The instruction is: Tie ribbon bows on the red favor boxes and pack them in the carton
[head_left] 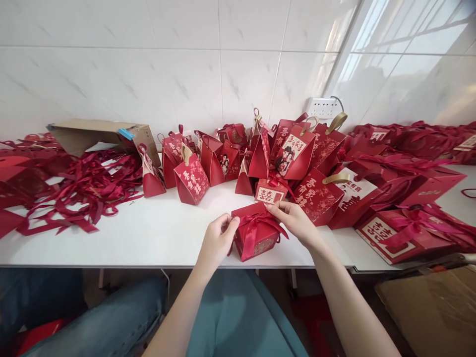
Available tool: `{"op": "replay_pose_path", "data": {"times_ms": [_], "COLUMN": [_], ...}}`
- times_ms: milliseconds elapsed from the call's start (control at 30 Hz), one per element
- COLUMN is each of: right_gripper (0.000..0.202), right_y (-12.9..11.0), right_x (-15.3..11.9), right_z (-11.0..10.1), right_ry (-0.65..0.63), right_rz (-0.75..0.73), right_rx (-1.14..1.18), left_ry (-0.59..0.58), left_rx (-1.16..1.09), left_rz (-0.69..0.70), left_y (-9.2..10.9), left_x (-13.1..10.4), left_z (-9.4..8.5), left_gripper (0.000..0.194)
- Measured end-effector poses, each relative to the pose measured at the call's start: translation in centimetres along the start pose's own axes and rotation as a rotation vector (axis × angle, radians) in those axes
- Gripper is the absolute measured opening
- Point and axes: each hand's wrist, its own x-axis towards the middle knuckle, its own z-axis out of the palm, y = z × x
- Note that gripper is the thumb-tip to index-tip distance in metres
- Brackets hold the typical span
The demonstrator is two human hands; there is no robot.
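Note:
A small red gift box with a red ribbon bow sits near the front edge of the white table. At the box's left side, my left hand pinches the left part of the bow between thumb and fingers. My right hand is closed on the ribbon at the box's upper right. Just behind the box lies another small red box with a white label. A red triangular box stands behind and to the left.
Loose red ribbons are heaped at the left before an open cardboard box. Several red boxes crowd the back and right. A power strip is at the wall. A person's jeans show at lower left.

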Motion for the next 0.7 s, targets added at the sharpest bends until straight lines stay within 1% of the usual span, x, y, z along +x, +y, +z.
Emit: {"op": "replay_pose_path", "data": {"times_ms": [133, 267, 333, 367, 400, 433, 467, 500, 533, 567, 600, 633, 667, 700], "right_gripper": [0.047, 0.046, 0.047, 0.048, 0.047, 0.045, 0.042, 0.038, 0.033, 0.028, 0.026, 0.028, 0.031, 0.031], "right_y": [1.0, 1.7, 2.1, 2.2, 2.1, 1.8, 1.4, 0.8, 0.1, -0.7, -1.5, -2.1, -2.5, -2.7], "right_x": [-0.2, -0.1, 0.0, -0.1, -0.3, -0.7, -1.2, -1.9, -2.7, -3.6, -4.4, -5.1, -5.6, -6.0], "right_z": [0.9, 1.9, 2.1, 2.1, 1.9, 1.8, 1.6, 1.4, 1.3, 1.4, 1.6, 2.0, 2.5, 3.1], "right_ry": [0.031, 0.018, 0.030, 0.062, 0.123, 0.215, 0.323, 0.414, 0.460, 0.431, 0.312, 0.161, 0.035, -0.041], "right_rz": [0.042, 0.107, 0.129, 0.124, 0.099, 0.048, -0.040, -0.167, -0.325, -0.508, -0.687, -0.829, -0.921, -0.965], "right_rx": [0.233, 0.496, 0.525, 0.486, 0.410, 0.303, 0.177, 0.044, -0.090, -0.213, -0.326, -0.436, -0.542, -0.635], "left_ry": [0.112, 0.199, 0.213, 0.210, 0.201, 0.190, 0.177, 0.165, 0.151, 0.137, 0.122, 0.108, 0.097, 0.090], "left_rx": [-0.172, -0.203, -0.201, -0.194, -0.183, -0.171, -0.159, -0.149, -0.141, -0.135, -0.131, -0.129, -0.129, -0.128], "left_rz": [0.009, -0.001, -0.006, -0.006, -0.004, 0.001, 0.006, 0.011, 0.014, 0.017, 0.019, 0.021, 0.025, 0.029], "left_y": [-1.1, -2.0, -2.1, -2.0, -1.9, -1.7, -1.5, -1.3, -1.1, -1.0, -0.9, -0.8, -0.7, -0.7], "left_x": [-0.2, -0.4, -0.4, -0.4, -0.4, -0.3, -0.3, -0.3, -0.2, -0.2, -0.1, -0.1, 0.0, 0.0], "left_z": [1.1, 2.1, 2.2, 2.1, 2.0, 1.8, 1.6, 1.4, 1.3, 1.1, 1.1, 1.0, 1.0, 1.0], "left_gripper": [0.036, 0.037, 0.038, 0.038, 0.038, 0.037, 0.037, 0.037, 0.037, 0.037, 0.037, 0.037, 0.037, 0.038]}}
